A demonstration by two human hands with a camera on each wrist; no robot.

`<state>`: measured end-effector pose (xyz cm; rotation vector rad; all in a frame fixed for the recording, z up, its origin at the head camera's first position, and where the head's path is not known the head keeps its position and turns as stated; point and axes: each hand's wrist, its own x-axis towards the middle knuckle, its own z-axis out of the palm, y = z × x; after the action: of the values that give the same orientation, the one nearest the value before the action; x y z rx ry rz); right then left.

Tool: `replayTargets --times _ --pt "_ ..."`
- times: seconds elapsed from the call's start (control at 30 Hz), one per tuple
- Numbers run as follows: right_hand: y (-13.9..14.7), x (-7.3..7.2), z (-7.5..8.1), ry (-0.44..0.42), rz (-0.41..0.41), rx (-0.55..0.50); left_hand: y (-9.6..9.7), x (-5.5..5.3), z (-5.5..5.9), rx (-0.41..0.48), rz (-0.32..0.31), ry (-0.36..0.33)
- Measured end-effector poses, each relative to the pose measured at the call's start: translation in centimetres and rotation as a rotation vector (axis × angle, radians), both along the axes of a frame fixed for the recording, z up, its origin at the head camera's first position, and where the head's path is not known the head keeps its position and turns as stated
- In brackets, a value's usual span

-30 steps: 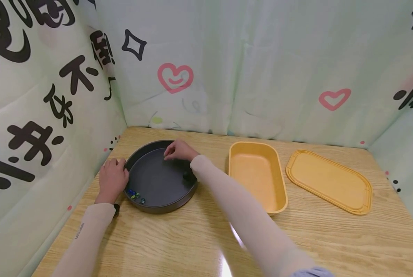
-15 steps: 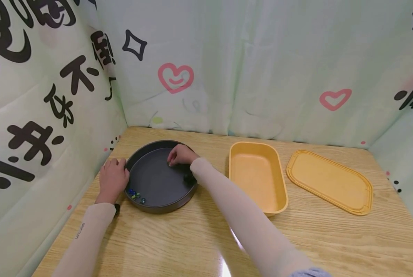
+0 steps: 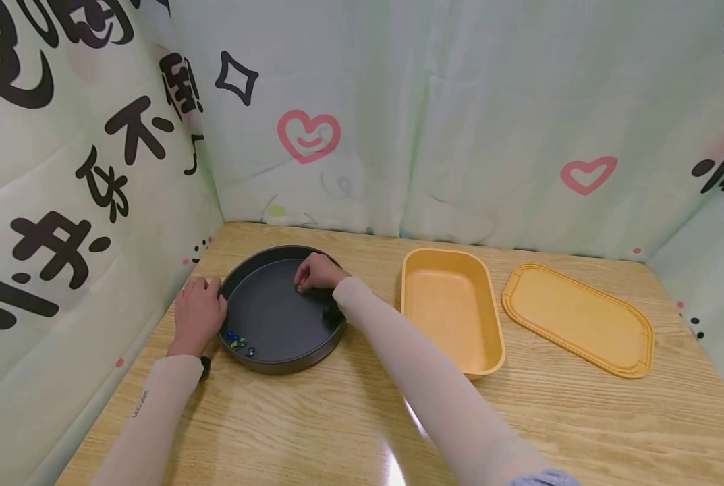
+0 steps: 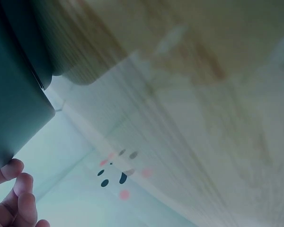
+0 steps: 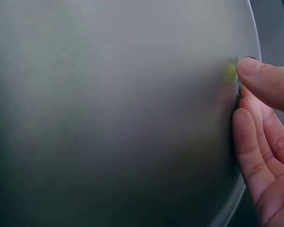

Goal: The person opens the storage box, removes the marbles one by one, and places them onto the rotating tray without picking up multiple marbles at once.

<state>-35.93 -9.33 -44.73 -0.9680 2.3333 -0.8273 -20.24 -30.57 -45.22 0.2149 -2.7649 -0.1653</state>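
A dark round pan (image 3: 270, 307) stands at the left of the table. My left hand (image 3: 199, 314) holds its left side, thumb at the rim; in the left wrist view the curled fingers (image 4: 24, 201) come up against the outer wall (image 4: 19, 109). My right hand (image 3: 320, 272) is low inside the pan, near its far right side. Its thumb and fingers pinch a small glass marble (image 5: 231, 72) with yellow-green colour, close over the pan floor. Several blue and green marbles (image 3: 240, 343) lie together at the pan's near left edge.
Right of the pan stands a yellow rectangular container (image 3: 449, 304). Farther right, a flat yellow lid (image 3: 580, 320) lies on the wooden table (image 3: 264, 425). Printed curtains (image 3: 489, 121) enclose the back and sides. My right forearm passes in front of the container's near left corner.
My right hand has come down and slightly nearer inside the pan, and the marble now shows at its fingertips. The left hand and the loose marbles stay put.
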Motion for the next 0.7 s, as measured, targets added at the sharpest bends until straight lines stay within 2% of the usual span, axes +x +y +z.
replayTargets --times 0.17,0.3,0.43,0.7 --pt "0.2 -0.4 0.3 0.011 0.0 -0.006 0.1 -0.1 0.0 0.009 0.0 -0.001" --pt "0.4 -0.6 0.9 -0.012 -0.012 -0.043 0.1 -0.1 -0.1 0.015 -0.003 0.006" --pt "0.5 -0.8 1.7 -0.005 0.008 -0.084 0.1 -0.1 -0.2 0.02 0.0 0.006" --pt "2.0 -0.6 4.7 -0.021 0.072 -0.168 0.1 -0.1 -0.2 0.014 -0.001 0.005"
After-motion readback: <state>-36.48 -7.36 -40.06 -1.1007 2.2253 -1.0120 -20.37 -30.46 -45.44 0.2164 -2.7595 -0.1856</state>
